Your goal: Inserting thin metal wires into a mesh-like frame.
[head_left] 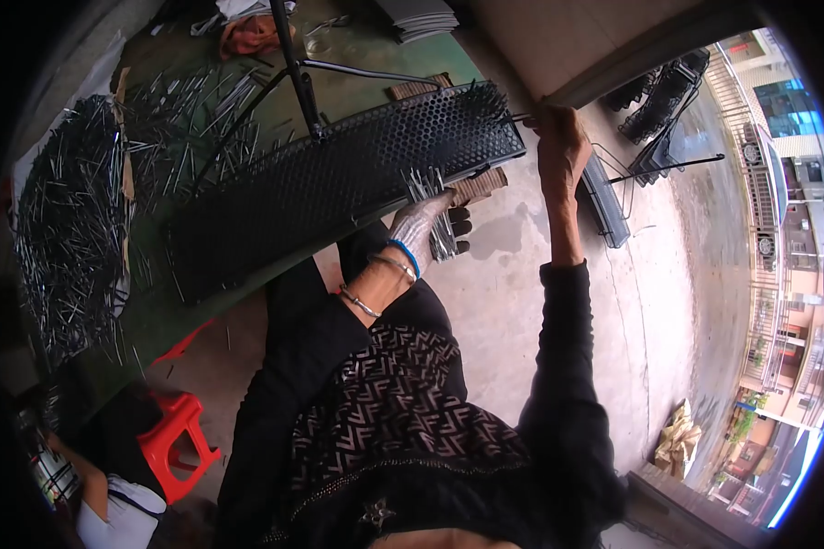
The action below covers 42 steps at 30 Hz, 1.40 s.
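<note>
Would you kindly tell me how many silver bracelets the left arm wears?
2: one silver bracelet beside the blue band, another silver bracelet near the black sleeve, which may hide more.

Mesh rack [339,174] sits partly on tbl [384,55], rod pile [69,210] L, loose rods [233,101] btwn

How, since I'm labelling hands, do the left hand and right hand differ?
The left hand is gloved; the right hand is bare. The left hand grasps metal strips; the right hand is closed by one end of the panel, its hold unclear. The left hand has a blue band at its wrist; the right hand shows none. Both come from dark sleeves.
</note>
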{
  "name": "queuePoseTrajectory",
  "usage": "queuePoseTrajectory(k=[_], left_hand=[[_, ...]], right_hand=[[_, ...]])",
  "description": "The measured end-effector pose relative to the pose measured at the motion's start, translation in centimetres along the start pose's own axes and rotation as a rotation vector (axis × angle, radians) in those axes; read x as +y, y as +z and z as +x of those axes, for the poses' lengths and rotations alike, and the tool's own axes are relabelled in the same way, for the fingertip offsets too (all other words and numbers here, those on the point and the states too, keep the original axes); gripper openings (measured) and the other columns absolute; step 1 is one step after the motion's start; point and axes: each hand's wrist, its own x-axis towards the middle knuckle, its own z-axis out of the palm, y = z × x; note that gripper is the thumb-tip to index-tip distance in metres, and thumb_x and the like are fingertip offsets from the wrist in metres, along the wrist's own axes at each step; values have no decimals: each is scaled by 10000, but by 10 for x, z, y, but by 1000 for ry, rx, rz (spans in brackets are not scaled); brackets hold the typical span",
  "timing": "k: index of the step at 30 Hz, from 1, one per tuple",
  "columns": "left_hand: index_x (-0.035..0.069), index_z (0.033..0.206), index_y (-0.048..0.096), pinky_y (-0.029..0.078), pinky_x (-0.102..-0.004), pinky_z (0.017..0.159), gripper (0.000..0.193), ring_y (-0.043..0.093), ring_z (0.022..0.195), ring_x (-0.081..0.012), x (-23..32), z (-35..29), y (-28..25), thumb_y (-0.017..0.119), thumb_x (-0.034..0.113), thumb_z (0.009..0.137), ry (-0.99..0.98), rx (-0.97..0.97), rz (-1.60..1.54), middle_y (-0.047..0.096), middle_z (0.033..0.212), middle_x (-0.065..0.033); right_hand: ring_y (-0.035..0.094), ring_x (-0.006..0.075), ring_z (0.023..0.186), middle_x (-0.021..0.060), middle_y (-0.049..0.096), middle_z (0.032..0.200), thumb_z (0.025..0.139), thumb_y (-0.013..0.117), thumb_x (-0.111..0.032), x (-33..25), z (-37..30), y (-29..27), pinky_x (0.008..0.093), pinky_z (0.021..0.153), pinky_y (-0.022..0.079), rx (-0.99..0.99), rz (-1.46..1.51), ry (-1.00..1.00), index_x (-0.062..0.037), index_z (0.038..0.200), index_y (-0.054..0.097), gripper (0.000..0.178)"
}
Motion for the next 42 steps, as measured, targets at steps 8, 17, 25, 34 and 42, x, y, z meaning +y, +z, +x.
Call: queuePoseTrajectory(k=[8,17,25,34,42], left_hand=[[56,1014,595,582,-378,629,212,646,716,-191,-3,0,-1,605,240,910,34,-1,-118,640,824,-80],[53,951,610,557,-312,564,160,620,631,-152,1,-8,6,593,208,915,71,-30,-50,635,766,-56],[34,948,613,533,-289,531,175,608,613,-148,5,-11,10,605,204,905,89,-7,-19,636,763,-62],[31,934,647,502,-259,517,199,615,617,-141,6,-21,20,608,223,894,124,84,67,650,755,-62],[58,980,671,504,-269,552,218,645,668,-150,5,-29,25,618,245,881,119,97,143,673,789,-61]], right_hand=[[663,152,712,76,692,736,905,541,-134,19,6,16,268,666,501,-50,-159,-26,-19,954,616,146],[647,311,725,139,669,780,853,596,-134,20,17,12,376,654,500,-239,25,83,-53,893,639,100],[584,316,857,143,558,914,852,613,-234,27,15,23,405,723,472,-184,-394,-215,-176,965,705,158],[616,161,780,77,645,858,904,604,-393,-1,-5,4,309,690,485,-649,23,173,-31,1159,628,443],[625,132,774,70,629,820,892,639,-181,-27,-48,-11,270,698,516,-848,463,346,37,935,607,224]])
